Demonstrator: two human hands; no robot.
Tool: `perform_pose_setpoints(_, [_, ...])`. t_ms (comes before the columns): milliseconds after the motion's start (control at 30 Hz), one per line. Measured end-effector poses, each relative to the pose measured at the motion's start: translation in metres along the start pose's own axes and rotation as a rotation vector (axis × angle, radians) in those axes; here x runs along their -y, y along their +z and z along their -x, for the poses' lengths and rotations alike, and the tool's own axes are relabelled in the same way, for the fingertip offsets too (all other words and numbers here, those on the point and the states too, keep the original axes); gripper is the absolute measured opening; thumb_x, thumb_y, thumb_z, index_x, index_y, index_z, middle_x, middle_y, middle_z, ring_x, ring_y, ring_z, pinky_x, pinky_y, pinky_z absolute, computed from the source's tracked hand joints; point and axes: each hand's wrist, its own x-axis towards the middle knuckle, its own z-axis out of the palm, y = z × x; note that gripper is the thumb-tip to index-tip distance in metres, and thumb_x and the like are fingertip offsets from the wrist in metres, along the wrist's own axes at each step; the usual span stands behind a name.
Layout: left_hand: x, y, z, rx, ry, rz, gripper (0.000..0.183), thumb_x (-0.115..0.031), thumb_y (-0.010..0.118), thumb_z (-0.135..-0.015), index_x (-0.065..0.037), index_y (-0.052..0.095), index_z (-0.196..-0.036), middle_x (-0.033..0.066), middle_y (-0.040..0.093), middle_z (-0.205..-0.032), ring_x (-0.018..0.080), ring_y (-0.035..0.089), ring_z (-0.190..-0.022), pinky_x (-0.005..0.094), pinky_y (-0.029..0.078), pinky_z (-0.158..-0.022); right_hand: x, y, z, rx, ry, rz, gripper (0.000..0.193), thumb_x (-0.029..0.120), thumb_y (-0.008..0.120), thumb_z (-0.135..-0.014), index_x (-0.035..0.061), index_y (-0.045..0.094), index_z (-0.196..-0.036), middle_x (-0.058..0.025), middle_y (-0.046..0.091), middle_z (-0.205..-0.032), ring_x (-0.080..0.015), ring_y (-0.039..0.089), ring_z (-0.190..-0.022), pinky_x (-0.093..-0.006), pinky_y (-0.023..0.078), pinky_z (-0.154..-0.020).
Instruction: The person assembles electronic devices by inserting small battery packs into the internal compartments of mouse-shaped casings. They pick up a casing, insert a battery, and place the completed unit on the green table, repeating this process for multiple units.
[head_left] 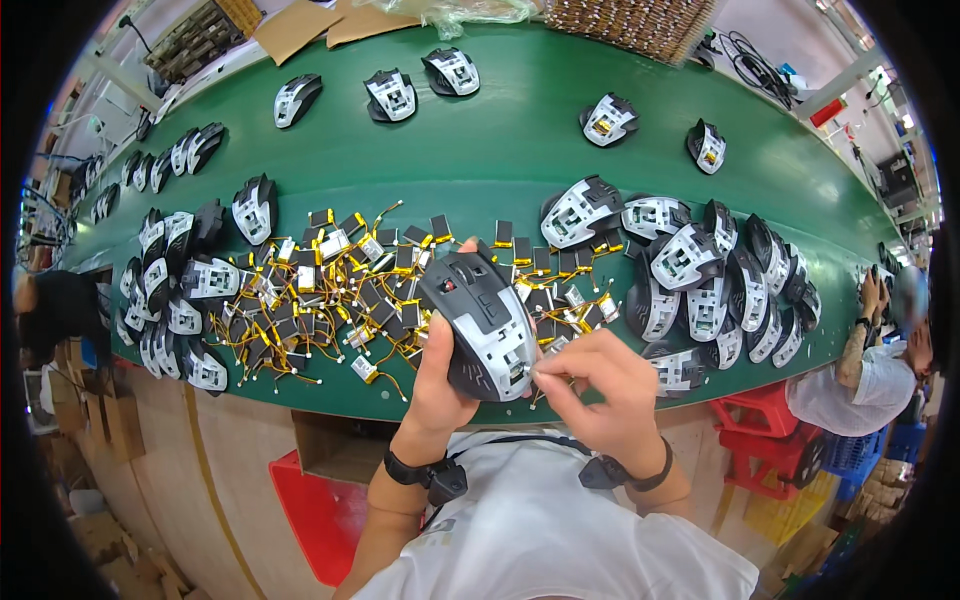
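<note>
My left hand point(436, 385) is wrapped round a black and silver-grey computer mouse point(478, 318), holding it tilted up above the near edge of the green table. At the mouse's lower right, an opening in the grey shell shows some of the inside. There my right hand point(608, 388) pinches thumb and forefinger together, touching the opening's edge. Something small and whitish shows at those fingertips, too small to name. Just beyond the mouse spreads a loose heap of small flat battery packs point(375, 298), dark or silver with yellow tape and thin wires.
Partly open mice point(690, 258) are piled on the right, and another group point(212, 278) lies left. Several more point(390, 95) sit spaced along the far part of the green table point(520, 110). A red stool point(765, 430) stands below, near a person point(865, 385) at far right.
</note>
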Motion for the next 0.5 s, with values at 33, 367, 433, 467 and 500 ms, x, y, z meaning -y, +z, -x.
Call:
perform_pose_setpoints(33, [0.002, -0.003, 0.001, -0.034, -0.011, -0.037, 0.078, -0.064, 0.034, -0.095, -0.009, 0.024, -0.149, 0.0213, 0.059, -0.11, 0.0282, 0.066, -0.086, 0.0351, 0.056, -0.071, 0.0, 0.0, -0.001, 0.023, -0.067, 0.035, 0.017, 0.002, 0.077, -0.072, 0.0036, 0.069, -0.086, -0.0067, 0.063, -0.079, -0.0191, 0.058, -0.062, -0.0284, 0.045, -0.054])
perform_pose_setpoints(367, [0.006, -0.007, 0.005, -0.196, -0.053, -0.087, 0.063, -0.053, 0.03, -0.1, -0.004, 0.042, -0.137, 0.0191, 0.063, -0.108, 0.0248, 0.066, -0.089, 0.035, 0.055, -0.076, -0.003, -0.006, -0.01, 0.19, -0.377, 0.205, 0.027, 0.004, 0.072, -0.067, 0.0019, 0.065, -0.093, -0.0064, 0.061, -0.087, -0.0218, 0.055, -0.07, -0.0326, 0.042, -0.061])
perform_pose_setpoints(433, [0.005, -0.004, 0.005, -0.208, -0.053, -0.086, 0.063, -0.053, 0.03, -0.1, -0.004, 0.043, -0.136, 0.0181, 0.064, -0.106, 0.0245, 0.066, -0.09, 0.0352, 0.055, -0.078, -0.007, -0.006, -0.01, 0.206, -0.43, 0.221, 0.027, 0.006, 0.068, -0.068, 0.0011, 0.064, -0.094, -0.007, 0.06, -0.089, -0.022, 0.054, -0.071, -0.0327, 0.042, -0.062])
perform_pose_setpoints(467, [0.005, -0.004, 0.005, -0.215, -0.066, -0.082, 0.062, -0.052, 0.03, -0.1, -0.003, 0.044, -0.135, 0.0176, 0.064, -0.106, 0.0243, 0.066, -0.09, 0.0353, 0.055, -0.079, -0.007, -0.007, -0.012, 0.233, -0.445, 0.228, 0.027, 0.007, 0.066, -0.068, 0.0009, 0.064, -0.094, -0.0072, 0.06, -0.089, -0.022, 0.054, -0.071, -0.0327, 0.042, -0.062])
perform_pose_setpoints(500, [0.006, -0.005, 0.005, -0.221, -0.081, -0.077, 0.061, -0.052, 0.03, -0.1, -0.003, 0.046, -0.133, 0.0172, 0.065, -0.105, 0.0241, 0.066, -0.09, 0.0354, 0.054, -0.08, -0.008, -0.009, -0.013, 0.259, -0.459, 0.237, 0.028, 0.008, 0.065, -0.067, 0.0007, 0.064, -0.094, -0.0074, 0.059, -0.09, -0.022, 0.054, -0.072, -0.0327, 0.042, -0.062])
